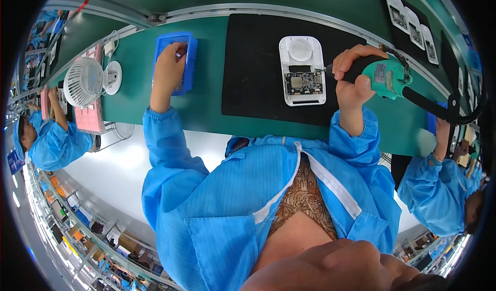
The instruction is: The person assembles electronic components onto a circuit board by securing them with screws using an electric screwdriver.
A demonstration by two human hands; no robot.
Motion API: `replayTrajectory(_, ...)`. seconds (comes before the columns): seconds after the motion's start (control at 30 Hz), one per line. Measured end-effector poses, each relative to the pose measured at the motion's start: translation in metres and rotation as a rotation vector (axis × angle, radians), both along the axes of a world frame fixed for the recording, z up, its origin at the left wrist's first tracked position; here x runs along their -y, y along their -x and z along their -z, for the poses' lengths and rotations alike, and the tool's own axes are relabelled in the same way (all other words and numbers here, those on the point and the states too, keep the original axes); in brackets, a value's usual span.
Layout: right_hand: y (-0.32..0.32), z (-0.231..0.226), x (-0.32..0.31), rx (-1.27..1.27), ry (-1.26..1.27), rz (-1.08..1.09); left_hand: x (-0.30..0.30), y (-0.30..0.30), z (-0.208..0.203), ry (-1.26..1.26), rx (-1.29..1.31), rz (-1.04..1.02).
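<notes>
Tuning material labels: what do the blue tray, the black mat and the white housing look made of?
Blue tray: looks like moulded plastic, matte, with an even colour and a raised rim.
Black mat: probably rubber or foam sheet; flat, dull, no glare.
White housing: smooth, slightly glossy plastic with a round perforated grille; the exposed circuit board inside is dark with metallic parts.

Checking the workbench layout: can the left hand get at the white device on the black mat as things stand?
Probably yes. The left hand rests in the blue tray, and only bare green bench and black mat separate it from the white device.
</notes>
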State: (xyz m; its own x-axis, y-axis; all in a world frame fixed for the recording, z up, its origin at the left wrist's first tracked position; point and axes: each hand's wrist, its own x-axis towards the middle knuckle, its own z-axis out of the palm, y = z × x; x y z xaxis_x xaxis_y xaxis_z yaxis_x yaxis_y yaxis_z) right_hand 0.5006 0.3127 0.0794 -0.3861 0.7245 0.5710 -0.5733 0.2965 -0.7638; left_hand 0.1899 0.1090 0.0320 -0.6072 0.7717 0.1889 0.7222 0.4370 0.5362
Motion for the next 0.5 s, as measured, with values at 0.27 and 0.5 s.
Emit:
replayTrajectory(0.27,0.0006,0.0054,-0.0024,0.003,0.006,-0.026,-0.0012,0.0048,0.0044,0.054,0.269,0.032)
replayTrajectory(0.5,-0.0005,0.0070,-0.0020,0.005,0.009,-0.022,-0.0017,0.0014,0.0021,-0.011,0.198,-0.009)
